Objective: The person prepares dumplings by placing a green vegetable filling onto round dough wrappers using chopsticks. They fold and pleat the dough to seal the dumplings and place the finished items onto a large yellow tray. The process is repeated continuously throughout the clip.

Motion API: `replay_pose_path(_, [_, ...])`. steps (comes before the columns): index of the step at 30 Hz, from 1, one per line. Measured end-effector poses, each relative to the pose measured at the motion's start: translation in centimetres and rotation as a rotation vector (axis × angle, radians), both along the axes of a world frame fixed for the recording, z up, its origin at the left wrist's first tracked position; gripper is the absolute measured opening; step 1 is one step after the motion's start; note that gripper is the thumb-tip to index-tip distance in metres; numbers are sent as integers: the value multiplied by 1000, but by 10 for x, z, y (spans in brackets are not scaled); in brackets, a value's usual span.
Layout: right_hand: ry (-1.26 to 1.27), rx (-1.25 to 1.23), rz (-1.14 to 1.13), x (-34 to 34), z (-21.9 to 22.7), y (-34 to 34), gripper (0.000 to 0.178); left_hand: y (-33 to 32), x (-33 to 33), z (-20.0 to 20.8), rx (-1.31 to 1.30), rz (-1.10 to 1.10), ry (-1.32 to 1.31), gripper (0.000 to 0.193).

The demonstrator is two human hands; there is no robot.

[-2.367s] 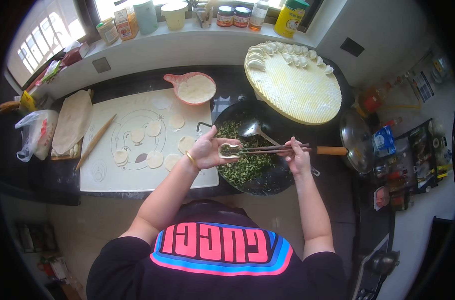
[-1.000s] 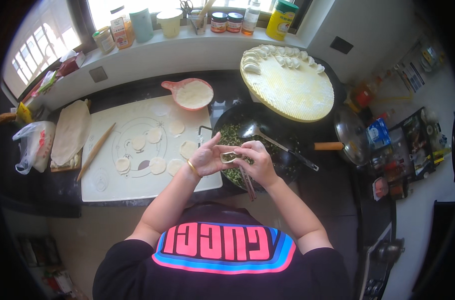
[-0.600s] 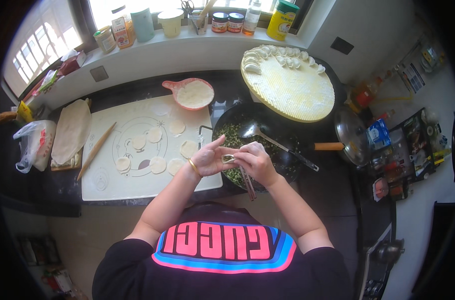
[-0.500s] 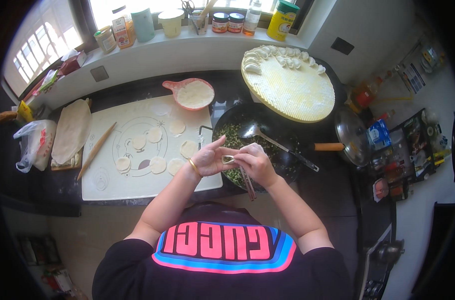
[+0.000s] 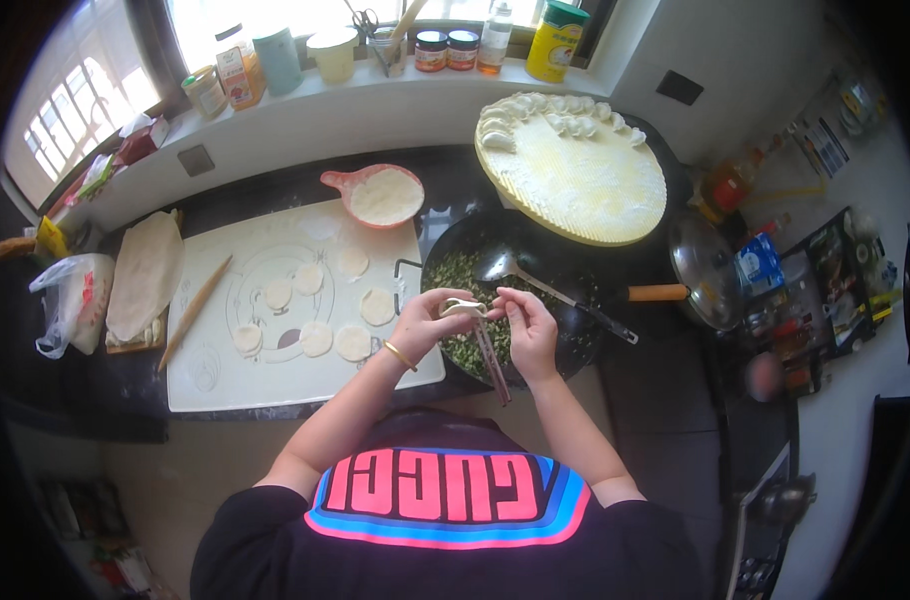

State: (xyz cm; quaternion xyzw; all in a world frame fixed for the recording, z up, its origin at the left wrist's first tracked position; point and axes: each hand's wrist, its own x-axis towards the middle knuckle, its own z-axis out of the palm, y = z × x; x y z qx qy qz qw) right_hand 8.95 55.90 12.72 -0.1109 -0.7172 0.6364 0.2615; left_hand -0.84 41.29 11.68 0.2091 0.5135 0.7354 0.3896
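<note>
My left hand (image 5: 433, 318) is closed on a folded dumpling (image 5: 464, 307), its pale wrapper showing above the fingers. Just to the right, my right hand (image 5: 531, 335) is apart from the dumpling, with bent fingers and a gap between thumb and forefinger; nothing shows in it. Both hands are over the near part of a dark wok (image 5: 575, 355) holding chopped green filling (image 5: 463, 268). A pair of chopsticks (image 5: 494, 365) leans over the wok's near rim between the hands. A metal spoon (image 5: 560, 294) with a dark handle rests in the wok.
Round dough wrappers (image 5: 315, 338) lie on a white mat (image 5: 225, 385) at the left, with a rolling pin (image 5: 195, 310) and a dough sheet (image 5: 147, 275). A pink scoop of flour (image 5: 387, 197) stands behind. Finished dumplings line the far edge of a yellow round tray (image 5: 585, 180).
My right hand has come off the dumpling and moved slightly right and down. My left hand has turned, its fingers closing around the dumpling.
</note>
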Motion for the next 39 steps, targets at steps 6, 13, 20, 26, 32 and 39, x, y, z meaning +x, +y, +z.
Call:
replay_pose_path(6, [62, -85, 18, 0, 3, 1, 18, 0, -3, -2, 68, -8, -37, 35])
replay_pose_path(13, [-25, 189, 54, 1, 2, 6, 15, 1, -1, 4, 141, -24, -71, 34])
replay_pose_path(20, [-44, 308, -44, 0, 3, 0, 7, 0, 1, 13, 68, -34, 48, 33])
replay_pose_path(26, [35, 211, -22, 1, 15, -3, 5, -1, 0, 15, 46, 8, 141, 34])
replay_pose_path(32, [50, 404, -81, -3, 8, -2, 9, 2, 0, 12, 53, 8, 169, 34])
replay_pose_path(39, [164, 509, -66, -4, 16, -2, 6, 0, 2, 19, -4, 40, 148, 33])
